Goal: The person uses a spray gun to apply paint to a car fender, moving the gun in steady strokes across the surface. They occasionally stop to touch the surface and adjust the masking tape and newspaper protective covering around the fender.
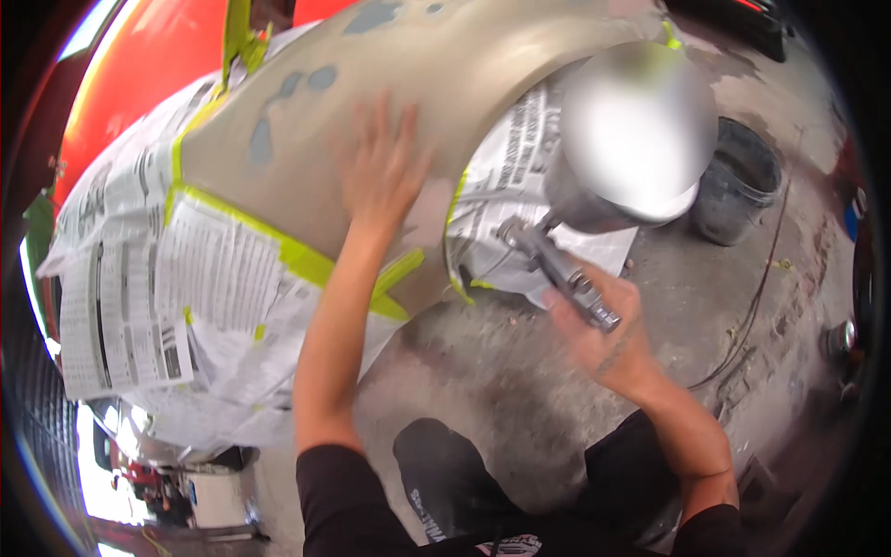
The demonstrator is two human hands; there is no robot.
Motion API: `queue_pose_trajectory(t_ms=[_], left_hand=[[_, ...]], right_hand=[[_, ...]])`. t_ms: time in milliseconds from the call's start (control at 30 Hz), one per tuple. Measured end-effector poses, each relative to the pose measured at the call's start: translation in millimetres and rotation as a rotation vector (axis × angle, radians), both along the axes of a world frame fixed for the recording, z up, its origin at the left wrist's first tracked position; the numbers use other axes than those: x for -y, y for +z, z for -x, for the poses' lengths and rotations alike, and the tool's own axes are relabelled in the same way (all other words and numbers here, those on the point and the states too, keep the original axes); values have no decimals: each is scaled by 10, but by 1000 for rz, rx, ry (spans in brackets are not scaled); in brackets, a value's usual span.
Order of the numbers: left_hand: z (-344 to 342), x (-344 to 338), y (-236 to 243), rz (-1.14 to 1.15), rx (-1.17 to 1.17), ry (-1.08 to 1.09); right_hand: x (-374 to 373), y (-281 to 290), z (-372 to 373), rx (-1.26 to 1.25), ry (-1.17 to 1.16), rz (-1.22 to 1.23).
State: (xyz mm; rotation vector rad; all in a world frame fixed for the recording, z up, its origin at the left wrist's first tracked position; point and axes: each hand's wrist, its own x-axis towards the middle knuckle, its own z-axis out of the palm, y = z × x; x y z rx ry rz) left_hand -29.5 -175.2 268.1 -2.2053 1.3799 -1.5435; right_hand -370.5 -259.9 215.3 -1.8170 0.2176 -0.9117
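My left hand (385,176), slightly blurred, rests with its fingers spread on a dull tan car fender (436,102) that has several grey-blue patches. In my right hand (608,330) is a metal spray gun (564,274), fingers wrapped round its body. A wide, dark-sided cup (594,212) with a pale rim sits at the gun's far end; a white blur hides most of its top. Newspaper (223,260) covers the surface beside the fender and fills the wheel arch, held by yellow-green masking tape (302,260).
Red car bodywork (153,102) shows beyond the newspaper at the far left. A dark bucket (738,186) stands on the stained concrete floor (501,381) at the right. Near it, a thin dark hose or cord (756,306) trails along the floor. A can (840,339) is at the right rim.
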Motion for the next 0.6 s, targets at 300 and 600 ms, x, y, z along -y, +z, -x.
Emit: queue_pose_trajectory(t_ms=[300, 600], left_hand=[[-95, -487, -858, 31, 65, 74], [-457, -563, 1344, 311, 125, 139]], right_hand=[[-347, 89, -174, -136, 188, -12], [-422, 384, -325, 61, 186, 108]])
